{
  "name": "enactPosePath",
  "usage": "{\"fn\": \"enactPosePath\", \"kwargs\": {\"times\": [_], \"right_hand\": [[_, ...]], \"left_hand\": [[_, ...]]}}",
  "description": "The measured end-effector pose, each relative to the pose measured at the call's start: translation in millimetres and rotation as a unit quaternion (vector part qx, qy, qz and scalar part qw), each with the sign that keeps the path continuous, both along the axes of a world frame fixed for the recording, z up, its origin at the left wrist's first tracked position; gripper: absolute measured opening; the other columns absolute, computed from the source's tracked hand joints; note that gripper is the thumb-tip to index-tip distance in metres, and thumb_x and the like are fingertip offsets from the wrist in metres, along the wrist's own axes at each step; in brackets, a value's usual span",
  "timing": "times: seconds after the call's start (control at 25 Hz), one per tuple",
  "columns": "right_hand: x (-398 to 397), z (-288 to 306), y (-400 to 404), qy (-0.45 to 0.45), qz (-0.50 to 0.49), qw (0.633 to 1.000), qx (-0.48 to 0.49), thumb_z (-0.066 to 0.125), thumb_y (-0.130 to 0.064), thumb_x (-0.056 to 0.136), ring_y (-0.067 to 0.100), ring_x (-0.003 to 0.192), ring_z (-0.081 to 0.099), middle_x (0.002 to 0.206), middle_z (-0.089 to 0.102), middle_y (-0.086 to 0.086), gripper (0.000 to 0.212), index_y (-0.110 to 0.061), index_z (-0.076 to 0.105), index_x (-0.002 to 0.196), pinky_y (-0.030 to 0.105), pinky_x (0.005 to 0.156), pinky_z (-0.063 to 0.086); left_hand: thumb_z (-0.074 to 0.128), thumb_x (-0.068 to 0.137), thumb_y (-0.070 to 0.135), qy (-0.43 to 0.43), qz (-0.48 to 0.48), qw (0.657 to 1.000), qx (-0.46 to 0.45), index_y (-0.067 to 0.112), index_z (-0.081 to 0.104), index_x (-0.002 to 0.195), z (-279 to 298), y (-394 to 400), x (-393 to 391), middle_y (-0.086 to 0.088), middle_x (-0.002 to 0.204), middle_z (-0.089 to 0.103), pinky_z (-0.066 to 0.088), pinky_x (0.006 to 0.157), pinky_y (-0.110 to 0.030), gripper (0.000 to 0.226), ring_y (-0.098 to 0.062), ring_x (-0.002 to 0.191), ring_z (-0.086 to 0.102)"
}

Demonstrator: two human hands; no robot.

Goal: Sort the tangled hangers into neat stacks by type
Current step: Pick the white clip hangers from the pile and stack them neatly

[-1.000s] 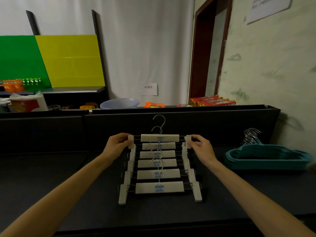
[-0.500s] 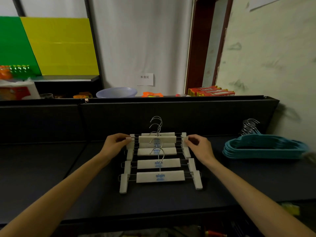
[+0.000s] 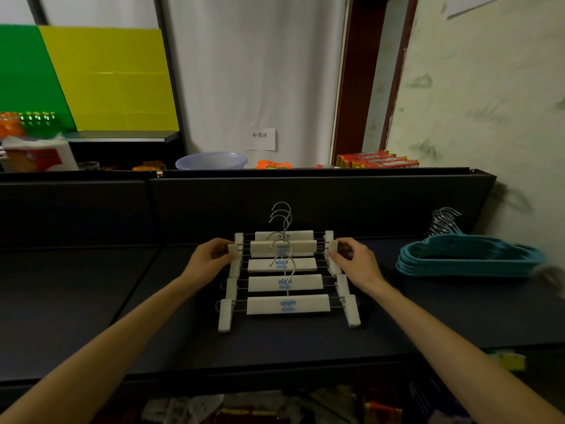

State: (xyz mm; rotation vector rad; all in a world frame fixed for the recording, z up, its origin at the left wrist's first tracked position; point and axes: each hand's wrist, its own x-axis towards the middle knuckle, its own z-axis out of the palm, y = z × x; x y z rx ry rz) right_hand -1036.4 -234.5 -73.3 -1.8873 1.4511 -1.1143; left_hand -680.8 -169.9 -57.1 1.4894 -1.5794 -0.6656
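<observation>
White clip hangers (image 3: 287, 304), fanned a second ago, now overlap tighter, left hand (image 3: 209, 258) and right hand (image 3: 356, 261) pinching one hanger's end clips.

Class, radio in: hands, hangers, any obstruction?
Left hand and right hand pinch one white clip hanger by its clips. Teal stack apart, right. Nothing obstructing.

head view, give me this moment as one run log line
left hand grips left clip | right hand grips right clip | white clip hangers fanned on dark table | teal hangers stacked right
</observation>
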Motion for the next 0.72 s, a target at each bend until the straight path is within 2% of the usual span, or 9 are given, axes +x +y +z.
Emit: {"fn": "enactPosePath", "kwargs": {"times": [0.16,0.32,0.52,0.72], "right_hand": [[1.2,7.2,-5.1,-0.006,-0.024,1.0,-0.01,0.065,-0.031,0.095,0.008,0.097,0.064,0.098,0.067,-0.01,0.023,-0.02,0.069,0.116,0.02,0.079,0.048],[3.5,6.4,-7.5,-0.02,-0.037,0.999,-0.007,0.065,-0.031,0.095,0.008,0.095,0.064,0.097,0.068,-0.009,0.021,-0.021,0.07,0.112,0.028,0.082,0.052],[-1.4,0.1,-5.0,-0.018,-0.012,1.0,0.016,0.065,-0.033,0.095,0.008,0.097,0.063,0.103,0.068,-0.006,0.021,-0.02,0.068,0.112,0.028,0.083,0.051],[0.8,8.2,-3.8,-0.018,-0.014,1.0,0.017,0.062,-0.03,0.097,0.007,0.094,0.061,0.1,0.065,-0.007,0.02,-0.019,0.068,0.114,0.024,0.079,0.048]], "left_hand": [[0.061,0.098,0.023,-0.01,0.031,0.999,-0.007,0.02,0.063,0.119,0.7,-3.3,-0.9,0.004,0.109,0.069,0.054,0.088,-0.029,0.021,-0.008,0.1,0.067],[0.063,0.097,0.024,0.008,0.04,0.999,0.025,0.025,0.061,0.117,-1.9,-5.8,-0.8,0.002,0.112,0.068,0.055,0.094,-0.038,0.02,-0.012,0.103,0.066],[0.065,0.096,0.019,0.001,0.039,0.999,0.026,0.022,0.056,0.125,-5.3,-3.2,-7.6,0.004,0.112,0.064,0.052,0.089,-0.032,0.03,-0.01,0.104,0.062],[0.056,0.101,0.027,-0.002,0.059,0.998,0.015,0.022,0.059,0.118,-2.4,-4.6,-10.0,0.002,0.107,0.066,0.049,0.076,-0.024,0.018,-0.012,0.099,0.065]]}}
